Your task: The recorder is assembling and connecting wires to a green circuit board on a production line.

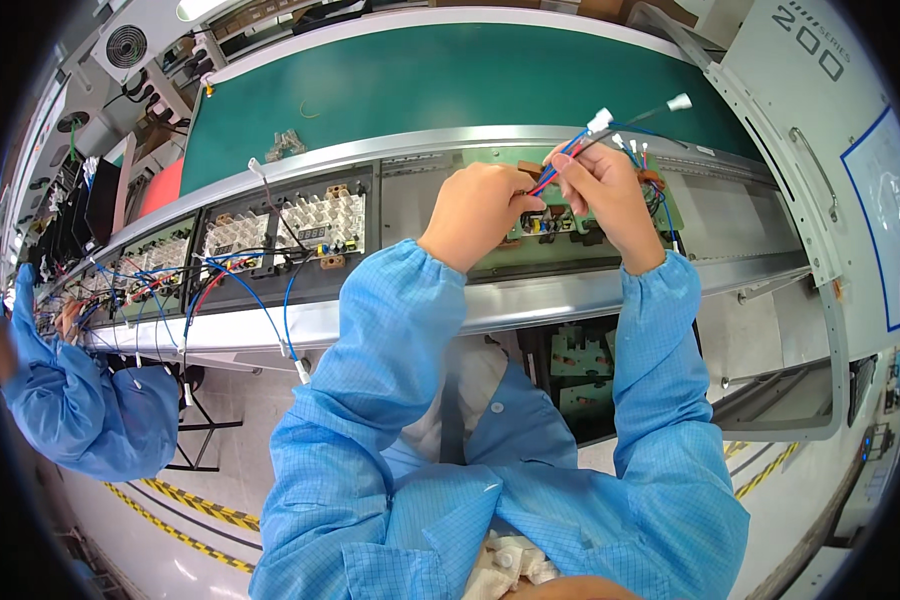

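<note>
Both hands are raised over the line, a short gap apart, with a bundle of blue, red and black wires [547,180] between them. My left hand [477,212] is closed, its thumb and forefinger pinching the lower end of the bundle. With thumb and fingers my right hand [610,195] grips the same wires higher up. Loose wire ends with white connectors [599,121] stick out past the right fingers. Beneath the hands lies a circuit board [540,240] with components on it, partly hidden by them. More wires with small white plugs stand at its right side.
To the left, more boards [315,235] with white parts and dangling wires sit in dark trays. Beyond the metal rail [370,148] is a green work surface [450,75] with a small bag of parts [285,144]. A large machine panel [820,130] stands right. At far left, a co-worker's blue sleeve [80,400] shows.
</note>
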Available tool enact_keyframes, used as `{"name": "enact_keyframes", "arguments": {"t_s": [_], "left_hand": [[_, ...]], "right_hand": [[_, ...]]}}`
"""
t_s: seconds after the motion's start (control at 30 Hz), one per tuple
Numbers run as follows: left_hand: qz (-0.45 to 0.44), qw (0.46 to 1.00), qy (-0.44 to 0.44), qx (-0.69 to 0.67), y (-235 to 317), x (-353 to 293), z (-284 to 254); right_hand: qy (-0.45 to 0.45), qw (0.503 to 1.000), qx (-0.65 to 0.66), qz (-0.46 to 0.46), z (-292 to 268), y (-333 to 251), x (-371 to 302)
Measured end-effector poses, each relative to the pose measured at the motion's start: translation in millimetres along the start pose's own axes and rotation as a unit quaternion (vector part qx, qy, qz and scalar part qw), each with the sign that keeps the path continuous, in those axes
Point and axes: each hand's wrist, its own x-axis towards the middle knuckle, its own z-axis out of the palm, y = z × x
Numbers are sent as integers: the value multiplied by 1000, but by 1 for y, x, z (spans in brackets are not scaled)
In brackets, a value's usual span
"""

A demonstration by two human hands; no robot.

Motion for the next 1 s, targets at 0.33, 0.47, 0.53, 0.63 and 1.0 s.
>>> {"name": "enact_keyframes", "arguments": {"t_s": [0.33,0.47,0.53,0.63,1.0], "left_hand": [[-63,982,-150,-90,5,1,-26],[-29,990,-125,-57,-4,3,-24],[-34,990,-125,-48,-5,6,-25],[-54,988,-141,-37,-5,8,-26],[-73,993,-89,-3,-4,3,-14]], "right_hand": [[-46,983,-171,-52,2,-8,3],[-74,986,-135,-70,4,-9,10],[-66,981,-164,-79,8,-7,16],[-66,978,-162,-113,10,-2,24],[-63,982,-170,-44,12,-7,17]]}}
